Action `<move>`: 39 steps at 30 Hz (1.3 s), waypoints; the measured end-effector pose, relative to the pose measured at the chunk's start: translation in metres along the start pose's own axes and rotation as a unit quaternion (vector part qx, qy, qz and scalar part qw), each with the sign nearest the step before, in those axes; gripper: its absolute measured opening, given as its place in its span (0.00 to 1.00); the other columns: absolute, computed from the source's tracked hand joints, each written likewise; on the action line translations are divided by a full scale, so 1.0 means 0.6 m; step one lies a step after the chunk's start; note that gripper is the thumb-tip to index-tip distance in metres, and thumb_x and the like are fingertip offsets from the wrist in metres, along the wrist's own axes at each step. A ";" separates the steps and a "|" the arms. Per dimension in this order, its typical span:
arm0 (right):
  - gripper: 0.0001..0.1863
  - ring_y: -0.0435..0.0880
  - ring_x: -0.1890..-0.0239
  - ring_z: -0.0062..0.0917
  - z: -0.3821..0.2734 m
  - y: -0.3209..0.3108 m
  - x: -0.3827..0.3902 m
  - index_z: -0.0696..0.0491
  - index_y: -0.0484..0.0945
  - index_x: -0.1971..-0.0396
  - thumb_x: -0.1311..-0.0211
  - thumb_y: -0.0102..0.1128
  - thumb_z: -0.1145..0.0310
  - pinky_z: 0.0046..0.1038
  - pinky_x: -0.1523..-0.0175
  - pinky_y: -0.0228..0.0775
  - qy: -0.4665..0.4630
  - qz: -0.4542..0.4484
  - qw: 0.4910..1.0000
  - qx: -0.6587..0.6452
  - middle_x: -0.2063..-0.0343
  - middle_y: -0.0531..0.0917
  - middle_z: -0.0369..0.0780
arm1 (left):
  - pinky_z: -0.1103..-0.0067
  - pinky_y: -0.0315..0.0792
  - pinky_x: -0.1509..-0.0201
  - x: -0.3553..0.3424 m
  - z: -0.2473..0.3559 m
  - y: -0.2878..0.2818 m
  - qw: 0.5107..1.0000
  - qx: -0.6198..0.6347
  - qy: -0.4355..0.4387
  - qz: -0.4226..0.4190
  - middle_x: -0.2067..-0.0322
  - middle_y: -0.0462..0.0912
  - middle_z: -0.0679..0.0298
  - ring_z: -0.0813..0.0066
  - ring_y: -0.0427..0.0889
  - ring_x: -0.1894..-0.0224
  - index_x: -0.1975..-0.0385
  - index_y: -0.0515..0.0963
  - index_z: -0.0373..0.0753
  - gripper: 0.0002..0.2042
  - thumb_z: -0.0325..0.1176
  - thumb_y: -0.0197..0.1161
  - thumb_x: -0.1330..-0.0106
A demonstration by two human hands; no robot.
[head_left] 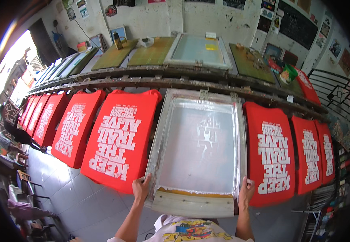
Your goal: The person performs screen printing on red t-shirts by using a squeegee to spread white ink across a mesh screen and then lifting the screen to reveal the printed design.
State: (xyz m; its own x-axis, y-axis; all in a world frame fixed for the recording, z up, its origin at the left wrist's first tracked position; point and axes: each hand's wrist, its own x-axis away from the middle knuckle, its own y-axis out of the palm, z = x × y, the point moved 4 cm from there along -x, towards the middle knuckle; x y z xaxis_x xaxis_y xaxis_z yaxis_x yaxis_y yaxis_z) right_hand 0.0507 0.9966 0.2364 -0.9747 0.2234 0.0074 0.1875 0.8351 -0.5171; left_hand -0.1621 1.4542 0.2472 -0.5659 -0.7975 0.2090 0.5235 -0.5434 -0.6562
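A screen-printing frame point(241, 145) lies in front of me, its far end at the hinge clamps point(203, 94) on the long rail. Its pale mesh point(183, 157) carries streaks of white ink, with a brown strip along the near end. My left hand point(141, 187) grips the frame's left side near the front corner. On the opposite side, my right hand point(246, 190) is closed on the frame's edge. Red T-shirts with white lettering lie flat beside it, one left point(142, 137) and one right point(265, 189). Whatever lies under the frame is hidden.
More printed red shirts point(76, 121) line the rail both ways. Behind stand greenish boards point(150, 52), another screen frame point(227, 60), a bottle point(118, 41) and a green container point(288, 74). A person in dark clothing point(15, 127) is at far left. Black metal railing point(340, 94) bounds the right.
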 end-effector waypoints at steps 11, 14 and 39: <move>0.28 0.82 0.47 0.42 -0.010 0.030 -0.024 0.65 0.78 0.49 0.27 0.60 0.51 0.37 0.40 0.71 -0.063 -0.004 0.996 0.066 0.54 0.84 0.53 | 0.68 0.75 0.66 -0.019 -0.014 0.063 0.994 0.056 0.043 0.081 0.74 0.86 0.43 0.66 0.80 0.77 0.51 0.85 0.30 0.23 0.47 0.67 0.30; 0.35 0.79 0.40 0.47 -0.052 0.057 -0.049 0.67 0.75 0.42 0.27 0.58 0.46 0.39 0.34 0.68 -0.057 -0.029 0.996 0.069 0.46 0.81 0.57 | 0.71 0.77 0.58 -0.041 0.032 0.067 0.994 0.085 0.045 0.054 0.66 0.88 0.43 0.65 0.84 0.70 0.50 0.84 0.28 0.22 0.44 0.66 0.30; 0.39 0.83 0.45 0.51 -0.082 0.153 -0.209 0.63 0.80 0.43 0.25 0.46 0.38 0.40 0.39 0.73 -0.091 -0.040 0.993 0.067 0.52 0.85 0.58 | 0.64 0.78 0.53 -0.081 0.030 0.076 0.995 0.028 0.032 0.094 0.62 0.86 0.41 0.44 0.87 0.57 0.53 0.86 0.34 0.23 0.49 0.54 0.23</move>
State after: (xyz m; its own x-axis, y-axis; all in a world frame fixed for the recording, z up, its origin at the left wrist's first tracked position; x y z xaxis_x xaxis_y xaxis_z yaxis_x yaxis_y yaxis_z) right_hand 0.1959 1.0700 0.2304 -0.9939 0.0544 -0.0961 0.1030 0.7692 -0.6306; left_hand -0.0995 1.4635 0.2200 -0.4930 -0.8691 0.0396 0.6575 -0.4020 -0.6372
